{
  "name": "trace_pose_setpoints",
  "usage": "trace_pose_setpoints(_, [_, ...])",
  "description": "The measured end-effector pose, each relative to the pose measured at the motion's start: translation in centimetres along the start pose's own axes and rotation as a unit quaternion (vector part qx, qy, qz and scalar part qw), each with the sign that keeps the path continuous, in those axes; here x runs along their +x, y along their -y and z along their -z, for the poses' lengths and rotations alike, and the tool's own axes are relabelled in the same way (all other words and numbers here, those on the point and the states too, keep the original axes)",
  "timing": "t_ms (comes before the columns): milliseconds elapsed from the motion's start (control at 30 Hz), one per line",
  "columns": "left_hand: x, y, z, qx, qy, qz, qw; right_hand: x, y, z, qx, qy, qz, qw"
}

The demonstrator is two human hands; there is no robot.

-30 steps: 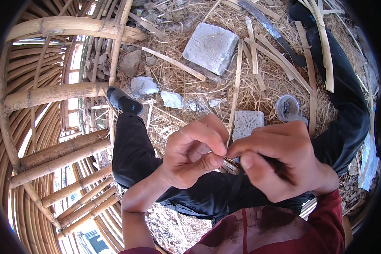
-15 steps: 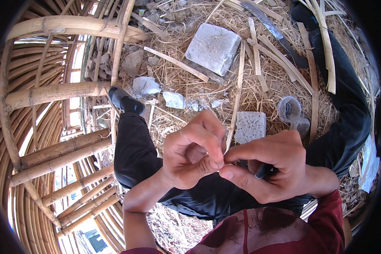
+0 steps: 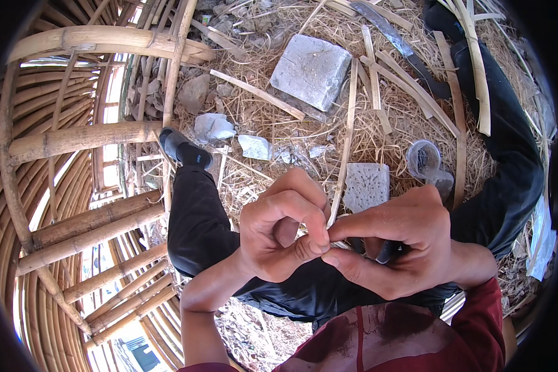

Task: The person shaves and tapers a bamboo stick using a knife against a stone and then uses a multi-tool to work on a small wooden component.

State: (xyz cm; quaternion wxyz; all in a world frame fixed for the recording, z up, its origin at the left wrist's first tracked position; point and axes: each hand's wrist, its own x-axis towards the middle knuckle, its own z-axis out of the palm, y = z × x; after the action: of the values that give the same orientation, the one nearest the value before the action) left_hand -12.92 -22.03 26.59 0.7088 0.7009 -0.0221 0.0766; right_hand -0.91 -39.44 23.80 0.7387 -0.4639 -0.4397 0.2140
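My left hand (image 3: 285,226) and my right hand (image 3: 397,242) meet fingertip to fingertip above my lap. Thumb and forefinger of each are pinched together; whatever they pinch is too small or hidden to name. A black, round-ended, handle-like thing (image 3: 387,252) shows under the curled fingers of the right hand, its rest covered by the palm. Just beyond the fingertips is the lower end of a long, pale bamboo strip (image 3: 347,149); I cannot tell whether it touches them. A pitted grey block (image 3: 367,186) lies on the straw behind the hands.
A larger grey block (image 3: 312,71) lies farther off, with a long dark blade (image 3: 403,49) and several bamboo strips (image 3: 415,93) to its right. A clear plastic cup (image 3: 424,159) lies near my right leg. White stones (image 3: 254,147) and a bamboo frame (image 3: 87,139) are at left.
Both hands keep their pinch and shift only slightly, the left fingertips a little to the right and down. Everything around them stays put.
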Motion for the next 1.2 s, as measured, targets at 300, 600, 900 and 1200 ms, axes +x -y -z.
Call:
trace_pose_setpoints(300, [-0.1,0.1,-0.2,0.037,-0.015,-0.024,0.999,-0.1,0.3,0.6,0.01,0.039,-0.031,0.999])
trace_pose_setpoints(600, [-0.1,0.1,-0.2,0.057,-0.013,-0.035,0.998,-0.1,0.2,0.7,0.018,0.049,-0.041,0.998])
trace_pose_setpoints(900, [-0.2,-0.1,0.0,0.079,-0.018,-0.039,0.996,0.0,0.0,0.2,0.003,0.02,-0.04,0.999])
trace_pose_setpoints(1200, [0.3,-0.3,0.9,0.078,-0.021,-0.058,0.995,0.0,-1.1,-0.1,-0.036,-0.04,-0.005,0.999])
